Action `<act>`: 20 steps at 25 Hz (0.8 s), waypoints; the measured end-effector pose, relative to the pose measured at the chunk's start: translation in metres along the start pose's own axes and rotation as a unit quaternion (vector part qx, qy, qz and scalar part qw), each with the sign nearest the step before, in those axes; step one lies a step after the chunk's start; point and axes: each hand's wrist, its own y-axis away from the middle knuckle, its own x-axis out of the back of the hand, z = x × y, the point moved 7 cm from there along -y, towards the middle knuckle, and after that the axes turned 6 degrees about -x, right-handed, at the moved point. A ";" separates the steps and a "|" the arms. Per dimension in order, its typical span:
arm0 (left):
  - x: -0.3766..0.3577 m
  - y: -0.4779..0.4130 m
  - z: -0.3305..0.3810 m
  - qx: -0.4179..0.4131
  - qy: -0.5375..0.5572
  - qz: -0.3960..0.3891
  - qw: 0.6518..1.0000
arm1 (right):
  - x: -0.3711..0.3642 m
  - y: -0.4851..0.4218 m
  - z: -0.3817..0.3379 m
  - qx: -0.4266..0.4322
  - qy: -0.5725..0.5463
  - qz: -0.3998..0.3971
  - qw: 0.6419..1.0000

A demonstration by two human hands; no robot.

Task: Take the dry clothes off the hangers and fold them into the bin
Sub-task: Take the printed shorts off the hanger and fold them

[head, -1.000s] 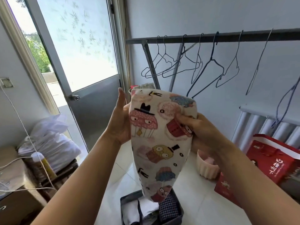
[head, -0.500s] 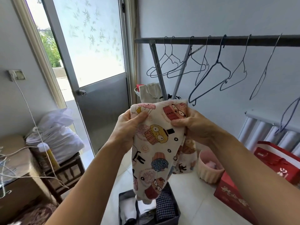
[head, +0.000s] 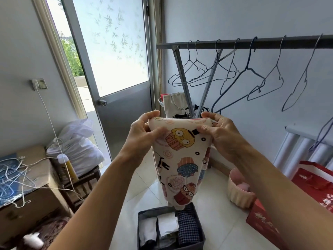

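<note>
A cream garment printed with cartoon cupcakes [head: 180,165] hangs folded lengthwise in front of me. My left hand [head: 142,134] pinches its top left corner and my right hand [head: 221,134] pinches its top right corner. Its lower end dangles just above a dark grey bin [head: 140,230] on the floor, which holds folded white, grey and checked clothes. Several bare wire hangers [head: 252,76] hang on the dark rail [head: 234,45] at the upper right.
A pink ribbed tub [head: 237,193] and red gift bags [head: 313,181] stand at the right by a white radiator [head: 295,156]. At the left are a cardboard box with cords [head: 19,179], a wooden stool [head: 82,184] and white bags. The metal door [head: 122,109] stands ajar.
Both hands came down with the garment and shifted their grip to its top corners. The cloth now hangs lower, with its end nearer the bin. My view tilted down.
</note>
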 end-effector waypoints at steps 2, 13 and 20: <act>-0.001 -0.001 0.004 -0.010 -0.034 -0.039 0.999 | 0.000 0.001 -0.006 0.027 0.045 -0.031 0.998; 0.002 -0.011 0.024 -0.134 -0.366 -0.021 0.920 | 0.006 0.005 -0.024 0.187 0.309 0.029 0.932; -0.003 -0.021 0.022 -0.161 -0.427 -0.032 0.889 | 0.019 -0.004 -0.032 0.234 0.429 0.112 0.866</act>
